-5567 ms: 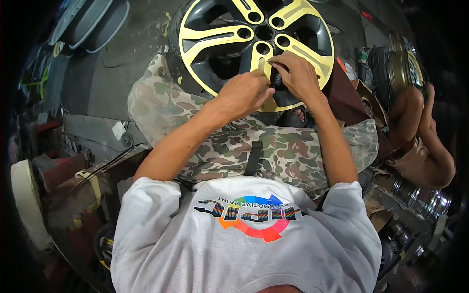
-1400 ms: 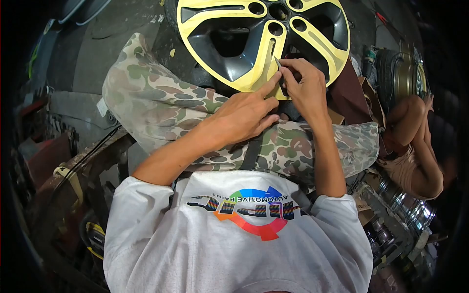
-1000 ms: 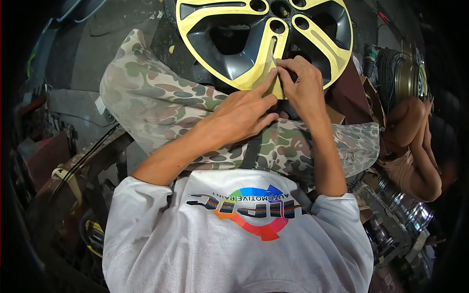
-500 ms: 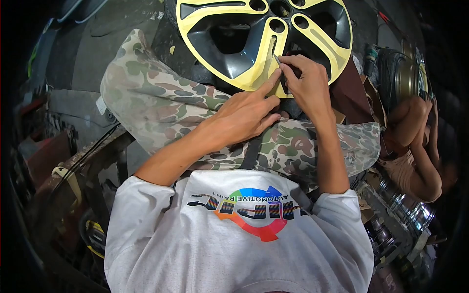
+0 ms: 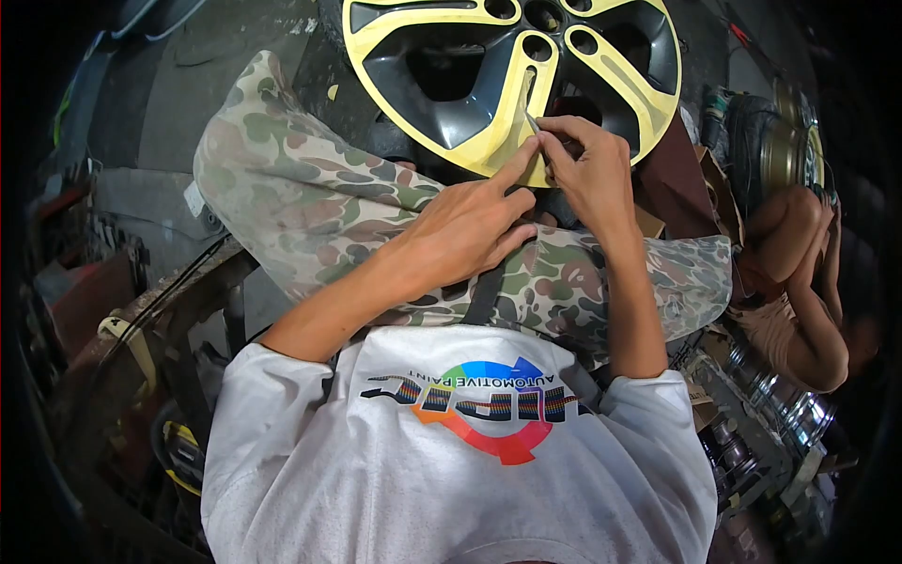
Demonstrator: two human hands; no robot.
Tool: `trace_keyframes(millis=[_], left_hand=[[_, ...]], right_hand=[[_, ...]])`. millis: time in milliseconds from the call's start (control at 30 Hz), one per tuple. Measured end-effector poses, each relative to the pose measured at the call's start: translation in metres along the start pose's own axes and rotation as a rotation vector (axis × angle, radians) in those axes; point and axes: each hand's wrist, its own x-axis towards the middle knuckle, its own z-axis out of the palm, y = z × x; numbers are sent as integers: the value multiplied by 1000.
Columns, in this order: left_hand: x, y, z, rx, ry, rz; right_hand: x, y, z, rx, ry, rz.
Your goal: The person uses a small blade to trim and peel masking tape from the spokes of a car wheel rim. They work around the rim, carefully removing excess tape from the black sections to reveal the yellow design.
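Note:
A multi-spoke car wheel rim (image 5: 470,132) with yellow faces and dark grey recesses lies at the top of the view, in front of my crossed legs. My right hand (image 5: 594,174) is closed in a pinch on a thin, pointed grey blade (image 5: 533,123). Its tip sits on the yellow spoke (image 5: 512,108) nearest me, below that spoke's narrow slot. My left hand (image 5: 470,221) is open, its index finger stretched to the same spoke and its tip close beside my right fingertips. The other left fingers are spread, and the blade's rear is hidden in my right hand.
Another person (image 5: 789,282) squats at the right, beside stacked wheels and a tyre (image 5: 747,141). A cardboard box (image 5: 714,183) stands right of the rim. Chrome parts (image 5: 775,395) lie lower right; a dark metal frame (image 5: 178,329) is at left.
The rim sits slightly further right and lower in view. My right hand and the blade have shifted slightly toward me along the spoke; my left index finger stays beside them.

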Motion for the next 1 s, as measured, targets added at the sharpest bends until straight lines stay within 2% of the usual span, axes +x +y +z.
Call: trace_keyframes(millis=[300,433,500,733,833,1000], left_hand=[[2,-3,2,2,18,27],[0,-1,2,-14,8,4],[0,-1,0,-9,-5,-12],[-3,-2,2,6,-1,-28],[-3,1,0,16,14,30],[-4,1,3,-2,-29,-4]], right_hand=[[-2,2,4,-144,53,-92],[-4,2,6,-136,67,-110],[-1,4,6,10,19,-105],[-2,4,9,-60,37,-145],[-10,3,9,35,68,-73],[-14,4,6,-87,62,-124]])
